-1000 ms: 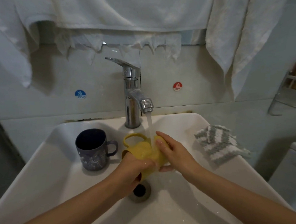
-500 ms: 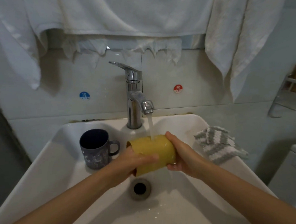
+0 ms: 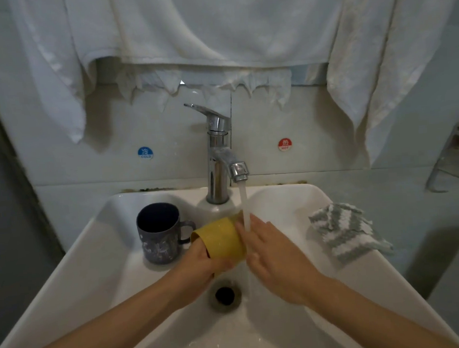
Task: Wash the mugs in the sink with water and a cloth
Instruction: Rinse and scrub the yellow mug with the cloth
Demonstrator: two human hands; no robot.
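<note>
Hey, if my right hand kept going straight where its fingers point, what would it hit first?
Probably the yellow mug, close at the fingertips of the right hand under the water stream; past it, the faucet. Depth is unclear.

A pale tiled wall [image 3: 60,172] runs across the far side, dimly lit. White towels [image 3: 212,25] hang along its top. A blue COLD sticker [image 3: 145,153] sits left, a red HOT sticker [image 3: 284,144] right. A metal rack [image 3: 453,161] is mounted far right.
</note>
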